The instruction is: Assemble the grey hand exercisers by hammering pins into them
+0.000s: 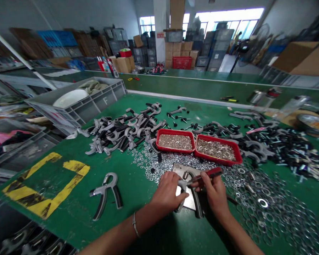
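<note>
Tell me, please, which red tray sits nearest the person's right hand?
The red tray on the right is nearest the right hand; the other lies further left.

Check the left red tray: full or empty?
Full: the left red tray is filled with small silver parts almost to its rim, with no bare bottom showing.

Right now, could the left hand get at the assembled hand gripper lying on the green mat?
Probably yes: only bare green mat separates the left hand from the hand gripper, though that hand now holds another gripper.

Letter "F" on a grey plastic crate (95, 106)
</note>
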Demonstrator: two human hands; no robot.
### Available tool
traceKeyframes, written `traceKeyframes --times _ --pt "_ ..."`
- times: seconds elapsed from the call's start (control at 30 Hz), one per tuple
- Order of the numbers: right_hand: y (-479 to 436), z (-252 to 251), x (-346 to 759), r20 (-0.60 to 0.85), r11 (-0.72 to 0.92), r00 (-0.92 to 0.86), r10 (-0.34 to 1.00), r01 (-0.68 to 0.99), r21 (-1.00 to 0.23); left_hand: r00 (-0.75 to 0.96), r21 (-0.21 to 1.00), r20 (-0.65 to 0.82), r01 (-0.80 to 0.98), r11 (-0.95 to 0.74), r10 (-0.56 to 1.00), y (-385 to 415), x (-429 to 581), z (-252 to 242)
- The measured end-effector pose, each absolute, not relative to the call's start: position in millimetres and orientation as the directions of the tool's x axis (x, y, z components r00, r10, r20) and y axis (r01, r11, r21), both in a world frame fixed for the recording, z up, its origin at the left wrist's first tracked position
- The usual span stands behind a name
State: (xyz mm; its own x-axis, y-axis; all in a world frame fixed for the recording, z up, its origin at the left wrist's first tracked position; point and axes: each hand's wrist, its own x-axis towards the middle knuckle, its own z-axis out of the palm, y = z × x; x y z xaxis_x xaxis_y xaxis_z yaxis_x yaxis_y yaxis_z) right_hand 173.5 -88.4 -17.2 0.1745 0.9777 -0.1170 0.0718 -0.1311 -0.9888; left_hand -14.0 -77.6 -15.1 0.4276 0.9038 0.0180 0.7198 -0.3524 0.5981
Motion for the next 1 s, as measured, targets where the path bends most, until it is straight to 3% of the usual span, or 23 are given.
traceKeyframes --times 0.37,0.5,0.6,0.67,0.73,0.83,0.93,1.0 --pt "-86 -18 170 -0.073 -0.097 0.158 0.985 0.154 -0.983 0.428 0.595 0.02 0.721 -0.355 0.903 -79 -15 -18" --pt "-90 -18 171 0.005 -0.069 0.166 0.986 0.436 -0.897 0.429 0.588 0.025 0.724 -0.36 0.903 -79 -16 -20" --pt "-89 -13 166 0.055 0.019 0.032 0.998 0.68 -0.733 0.422 0.591 0.006 0.73 -0.343 0.907 -80 -15 -20" --pt "-81 -5 161 0.042 0.078 -0.068 0.997 0.736 -0.673 0.42 0.587 -0.005 0.736 -0.337 0.907 -80 -14 -19" --pt "-67 6 159 0.011 0.082 -0.109 0.994 0.674 -0.734 0.414 0.572 -0.004 0.748 -0.337 0.91 -80 -13 -17" --pt "-44 21 166 -0.126 -0.053 -0.168 0.978 0.381 -0.923 0.394 0.548 0.002 0.768 -0.331 0.919 -81 -12 -15" --pt "-37 22 181 -0.207 -0.162 -0.223 0.952 0.205 -0.965 0.4 0.548 0.004 0.766 -0.336 0.917 -81 -12 -12" --pt "-43 14 190 -0.179 -0.163 -0.143 0.973 0.115 -0.98 0.409 0.552 0.005 0.76 -0.344 0.913 -80 -12 -11"
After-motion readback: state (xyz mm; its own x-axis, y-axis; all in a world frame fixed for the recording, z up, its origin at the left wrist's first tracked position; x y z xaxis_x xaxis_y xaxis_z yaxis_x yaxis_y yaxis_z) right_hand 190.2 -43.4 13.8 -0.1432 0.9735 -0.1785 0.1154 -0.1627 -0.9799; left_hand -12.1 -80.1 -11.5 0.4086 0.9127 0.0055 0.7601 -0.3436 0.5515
